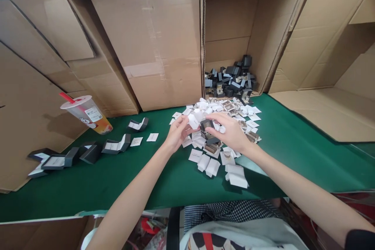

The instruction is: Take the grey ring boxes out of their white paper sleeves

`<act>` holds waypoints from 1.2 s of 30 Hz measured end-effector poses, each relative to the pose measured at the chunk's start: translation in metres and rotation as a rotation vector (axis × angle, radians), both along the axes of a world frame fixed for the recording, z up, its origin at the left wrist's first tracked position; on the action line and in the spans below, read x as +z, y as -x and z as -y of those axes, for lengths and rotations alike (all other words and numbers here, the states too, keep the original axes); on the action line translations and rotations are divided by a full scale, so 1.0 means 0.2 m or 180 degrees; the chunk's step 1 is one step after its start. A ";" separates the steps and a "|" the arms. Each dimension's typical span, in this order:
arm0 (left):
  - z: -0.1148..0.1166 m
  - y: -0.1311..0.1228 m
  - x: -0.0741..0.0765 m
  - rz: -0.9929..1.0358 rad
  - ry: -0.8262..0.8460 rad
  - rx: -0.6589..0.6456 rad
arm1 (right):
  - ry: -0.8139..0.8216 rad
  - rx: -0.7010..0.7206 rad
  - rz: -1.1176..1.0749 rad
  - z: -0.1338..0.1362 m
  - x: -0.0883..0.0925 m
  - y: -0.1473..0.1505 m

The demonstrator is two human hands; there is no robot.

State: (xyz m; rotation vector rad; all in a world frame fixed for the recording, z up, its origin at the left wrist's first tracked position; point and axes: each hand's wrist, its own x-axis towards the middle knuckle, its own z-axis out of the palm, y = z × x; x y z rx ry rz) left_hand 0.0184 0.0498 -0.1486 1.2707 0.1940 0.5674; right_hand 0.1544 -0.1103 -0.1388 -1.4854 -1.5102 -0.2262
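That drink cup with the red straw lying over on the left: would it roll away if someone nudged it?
Probably. The cup lies tilted on its round side on the green table, so it could roll in a curve. Its lid looks sealed, so little should spill, though the straw hole might drip.

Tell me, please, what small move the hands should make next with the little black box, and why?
Probably press the white insert, pinched in the left hand, into the small black box held by the right hand: the two nearly touch, and the finished boxes at left hold white inserts.

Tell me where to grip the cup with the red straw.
Grip the cup around its middle, coming from the right, its open side. It leans left against the cardboard, lid and straw tilted up-left, so the lid end is poor to grasp.
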 end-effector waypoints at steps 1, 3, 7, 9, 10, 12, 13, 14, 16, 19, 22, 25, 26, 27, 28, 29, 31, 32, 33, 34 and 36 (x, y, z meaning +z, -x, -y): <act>0.02 0.00 0.01 -0.0009 -0.0098 -0.0073 | 0.0011 -0.0002 -0.0030 -0.02 0.00 0.02; 0.05 0.01 0.01 -0.0061 -0.0289 -0.0191 | -0.0019 -0.0012 -0.0078 -0.05 0.00 0.05; 0.09 0.02 0.02 -0.0101 -0.0429 -0.0398 | -0.0158 0.0051 -0.0078 -0.06 -0.04 0.04; 0.10 0.02 0.03 -0.0050 -0.0385 -0.0462 | -0.0169 0.0169 -0.0047 -0.04 -0.05 0.03; 0.10 0.02 0.02 -0.0024 -0.0363 -0.0461 | -0.0153 0.0231 -0.0022 -0.03 -0.06 0.02; 0.09 0.02 0.02 0.0006 -0.0350 -0.0418 | -0.0088 0.0356 0.0051 -0.02 -0.06 0.01; 0.08 0.01 0.02 0.0011 -0.0348 -0.0386 | -0.0058 0.0402 0.0088 -0.01 -0.06 0.01; 0.08 0.01 0.01 0.0011 -0.0347 -0.0361 | -0.0048 0.0424 0.0113 -0.01 -0.06 0.01; 0.07 0.01 0.01 0.0006 -0.0360 -0.0348 | -0.0059 0.0423 0.0140 -0.01 -0.06 0.01; 0.07 0.01 0.02 -0.0039 -0.0441 -0.0437 | -0.0127 0.0362 0.0153 0.00 -0.05 0.01; 0.08 0.01 0.03 -0.0103 -0.0556 -0.0489 | -0.0193 0.0018 -0.0056 0.01 -0.03 -0.05; 0.06 0.01 0.03 -0.0187 -0.0745 -0.0246 | -0.0269 -0.0653 -0.0523 0.04 -0.02 -0.16; 0.05 0.01 0.02 -0.0222 -0.0848 -0.0096 | -0.0267 -0.0867 -0.0681 0.05 -0.02 -0.21; 0.04 0.00 0.01 -0.0261 -0.0978 0.0085 | -0.0275 -0.1059 -0.0834 0.07 -0.02 -0.26; 0.02 0.00 0.00 -0.0299 -0.1141 0.0287 | -0.0263 -0.1200 -0.0932 0.09 -0.02 -0.30; 0.01 -0.01 -0.01 -0.0336 -0.1342 0.0496 | -0.0214 -0.1358 -0.0945 0.11 -0.03 -0.35; -0.01 -0.01 -0.04 -0.0389 -0.1848 0.0810 | 0.0085 -0.1619 -0.0803 0.14 -0.05 -0.43; -0.02 -0.01 -0.04 -0.0403 -0.2154 0.0890 | 0.0343 -0.1632 -0.0698 0.15 -0.06 -0.46; -0.02 -0.01 -0.05 -0.0420 -0.2493 0.0925 | 0.0648 -0.1565 -0.0575 0.16 -0.07 -0.48; -0.02 -0.01 -0.05 -0.0444 -0.2841 0.0920 | 0.0966 -0.1457 -0.0420 0.16 -0.08 -0.49; -0.01 0.00 -0.05 -0.0529 -0.3441 0.0825 | 0.1496 -0.1277 -0.0089 0.17 -0.10 -0.51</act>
